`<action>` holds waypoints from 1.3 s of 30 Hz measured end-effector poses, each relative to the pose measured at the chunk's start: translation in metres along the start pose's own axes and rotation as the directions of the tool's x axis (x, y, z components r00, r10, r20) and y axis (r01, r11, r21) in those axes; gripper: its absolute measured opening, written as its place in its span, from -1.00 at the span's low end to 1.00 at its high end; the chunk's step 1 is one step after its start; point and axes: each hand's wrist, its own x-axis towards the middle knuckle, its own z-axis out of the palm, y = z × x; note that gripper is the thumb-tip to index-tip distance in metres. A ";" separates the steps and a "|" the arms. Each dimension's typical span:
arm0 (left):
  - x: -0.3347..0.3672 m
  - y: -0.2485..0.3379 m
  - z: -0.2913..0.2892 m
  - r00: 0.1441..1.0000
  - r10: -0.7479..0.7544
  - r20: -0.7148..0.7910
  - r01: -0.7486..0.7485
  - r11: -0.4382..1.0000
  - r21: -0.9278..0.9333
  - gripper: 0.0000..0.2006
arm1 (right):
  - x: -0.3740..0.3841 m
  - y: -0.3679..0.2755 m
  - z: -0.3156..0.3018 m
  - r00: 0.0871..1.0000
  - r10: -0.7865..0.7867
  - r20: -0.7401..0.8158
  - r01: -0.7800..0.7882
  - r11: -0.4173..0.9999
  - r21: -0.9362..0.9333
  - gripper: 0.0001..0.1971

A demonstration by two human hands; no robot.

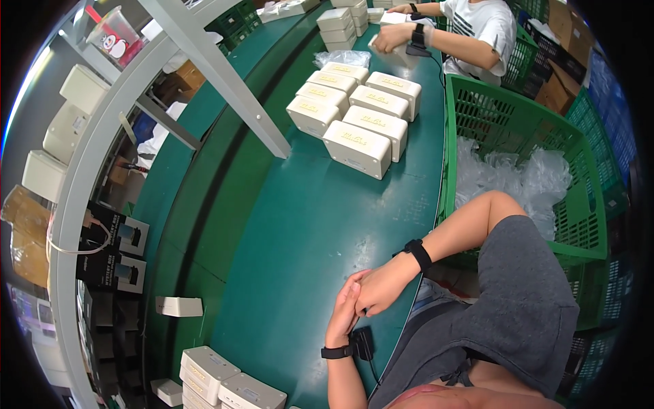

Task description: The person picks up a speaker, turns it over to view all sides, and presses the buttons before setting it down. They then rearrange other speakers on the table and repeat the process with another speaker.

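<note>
My right hand [380,291] and my left hand [343,315] are clasped together above the near edge of the green work table [293,252]. Their fingers are folded against each other, partly hidden, and no object shows in them. Each wrist wears a black band, and a small black box with a cable [362,343] sits beside the left one. Farther up the table, cream-coloured boxes with gold lettering [366,140] stand in two rows. More such boxes [211,368] are stacked at the lower left, well apart from my hands.
A green crate [593,225] holding clear plastic bags [511,177] stands at the right. Across the table, a person [477,37] handles a cream box. A grey metal frame [218,75] rises at the left, and a single cream box [178,306] lies near the belt.
</note>
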 end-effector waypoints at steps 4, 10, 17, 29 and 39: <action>-0.003 0.001 0.000 1.000 -0.002 -0.009 0.002 1.000 -0.002 -0.46 | 0.001 -0.002 -0.003 1.000 -0.017 -0.010 0.017 1.000 -0.006 -0.85; -0.001 0.001 -0.001 1.000 -0.006 0.002 0.006 1.000 -0.008 -0.46 | 0.001 -0.004 -0.005 1.000 -0.003 -0.003 0.003 1.000 -0.008 -0.85; 0.001 0.000 0.001 0.999 -0.017 0.030 0.018 0.999 -0.045 -0.50 | -0.004 -0.006 -0.007 0.999 0.008 0.048 -0.006 0.999 -0.040 -0.81; 0.002 0.000 -0.004 0.992 0.109 0.060 -0.116 0.984 0.134 -0.57 | -0.003 -0.004 -0.007 0.996 0.069 0.059 -0.066 0.997 -0.052 -0.76; 0.000 -0.009 -0.008 0.989 0.118 0.093 -0.124 0.991 0.052 -0.57 | 0.004 -0.014 -0.012 0.986 0.106 0.131 -0.096 0.992 -0.084 -0.75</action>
